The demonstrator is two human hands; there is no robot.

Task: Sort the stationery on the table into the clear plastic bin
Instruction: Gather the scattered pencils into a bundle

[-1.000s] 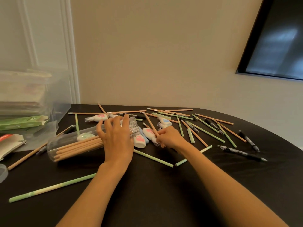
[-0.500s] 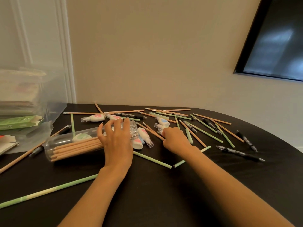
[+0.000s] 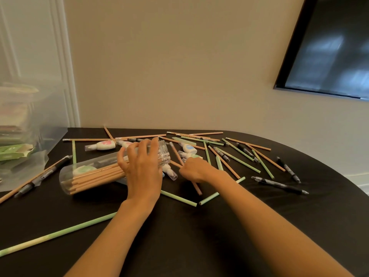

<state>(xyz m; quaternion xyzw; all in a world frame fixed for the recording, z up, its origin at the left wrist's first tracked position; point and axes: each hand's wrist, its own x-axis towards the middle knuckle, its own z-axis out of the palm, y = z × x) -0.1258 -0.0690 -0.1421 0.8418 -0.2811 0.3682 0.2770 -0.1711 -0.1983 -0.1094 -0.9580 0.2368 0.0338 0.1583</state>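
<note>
Pencils point(image 3: 95, 177), wooden, inside clear plastic cylinder point(image 3: 92, 162)

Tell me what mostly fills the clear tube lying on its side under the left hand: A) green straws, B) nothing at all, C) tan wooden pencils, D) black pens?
C: through the wall of the clear tube under the left hand, a bundle of tan wooden pencils shows, next to one round correction tape. The right hand pinches a loose pencil.
</note>
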